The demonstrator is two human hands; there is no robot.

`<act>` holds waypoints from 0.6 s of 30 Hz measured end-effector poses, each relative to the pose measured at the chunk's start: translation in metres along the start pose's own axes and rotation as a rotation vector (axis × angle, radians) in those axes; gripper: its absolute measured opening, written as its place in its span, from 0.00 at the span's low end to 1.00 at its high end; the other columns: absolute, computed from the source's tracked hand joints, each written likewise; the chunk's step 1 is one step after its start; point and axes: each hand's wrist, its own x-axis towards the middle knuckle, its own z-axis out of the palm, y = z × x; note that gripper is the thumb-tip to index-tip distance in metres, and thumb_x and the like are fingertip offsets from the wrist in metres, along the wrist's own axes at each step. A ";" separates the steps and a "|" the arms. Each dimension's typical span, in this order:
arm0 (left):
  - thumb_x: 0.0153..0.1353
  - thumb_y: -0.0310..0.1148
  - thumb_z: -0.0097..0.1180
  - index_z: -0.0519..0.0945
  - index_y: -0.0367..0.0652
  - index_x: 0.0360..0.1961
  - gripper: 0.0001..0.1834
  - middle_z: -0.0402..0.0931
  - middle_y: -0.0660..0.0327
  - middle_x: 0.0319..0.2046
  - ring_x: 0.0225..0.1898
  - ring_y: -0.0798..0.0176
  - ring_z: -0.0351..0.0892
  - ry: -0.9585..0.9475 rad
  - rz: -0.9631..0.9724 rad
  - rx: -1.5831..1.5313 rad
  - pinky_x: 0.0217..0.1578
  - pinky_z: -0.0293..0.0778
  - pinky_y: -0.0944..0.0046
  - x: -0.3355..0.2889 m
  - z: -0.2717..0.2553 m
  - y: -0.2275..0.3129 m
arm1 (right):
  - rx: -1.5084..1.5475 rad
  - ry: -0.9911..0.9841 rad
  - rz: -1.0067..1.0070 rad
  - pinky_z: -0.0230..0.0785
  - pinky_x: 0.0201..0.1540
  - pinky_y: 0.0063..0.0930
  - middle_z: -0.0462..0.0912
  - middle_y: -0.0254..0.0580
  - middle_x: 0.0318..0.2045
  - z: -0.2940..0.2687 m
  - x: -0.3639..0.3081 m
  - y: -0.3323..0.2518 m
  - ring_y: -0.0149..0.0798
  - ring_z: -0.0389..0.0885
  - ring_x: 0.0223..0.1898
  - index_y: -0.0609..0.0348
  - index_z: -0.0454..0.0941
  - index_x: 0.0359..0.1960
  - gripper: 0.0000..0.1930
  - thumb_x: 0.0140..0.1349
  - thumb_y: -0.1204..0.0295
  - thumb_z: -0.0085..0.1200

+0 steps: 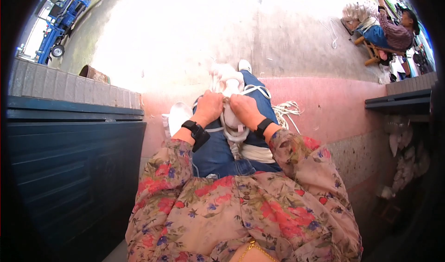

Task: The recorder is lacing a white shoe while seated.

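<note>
Closely together, left hand (210,107) and right hand (245,108) are gripping pale fabric piece (233,118), exact fingertip hold staying too small to tell; piece is lying between legs of blue jeans (206,157). White cord bundle (288,109) is spilling just right of jeans; white shoe (245,66) is showing at jeans' far end.

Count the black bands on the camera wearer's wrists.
2: one black band on the wrist of the left hand, another on that of the right hand; floral sleeves may hide more.
</note>
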 end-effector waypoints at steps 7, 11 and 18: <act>0.45 0.31 0.46 0.76 0.35 0.18 0.10 0.73 0.44 0.21 0.27 0.42 0.74 0.036 0.020 -0.051 0.29 0.70 0.50 -0.007 0.023 0.017 | -0.039 -0.091 -0.063 0.68 0.22 0.37 0.76 0.46 0.19 0.000 -0.015 -0.005 0.46 0.77 0.22 0.57 0.74 0.24 0.06 0.50 0.73 0.43; 0.52 0.33 0.46 0.74 0.42 0.31 0.09 0.71 0.52 0.37 0.40 0.48 0.68 0.126 -0.019 -0.076 0.39 0.67 0.54 -0.025 0.023 0.029 | 0.107 -0.250 -0.034 0.68 0.24 0.42 0.77 0.52 0.21 -0.026 -0.016 0.006 0.51 0.77 0.23 0.58 0.72 0.24 0.07 0.52 0.70 0.43; 0.46 0.31 0.52 0.74 0.44 0.24 0.04 0.72 0.58 0.29 0.34 0.54 0.70 0.213 0.436 -0.089 0.32 0.68 0.57 -0.033 0.000 0.045 | 0.669 -0.245 0.027 0.66 0.27 0.38 0.73 0.53 0.21 -0.073 -0.060 0.024 0.47 0.75 0.24 0.63 0.70 0.26 0.10 0.57 0.67 0.46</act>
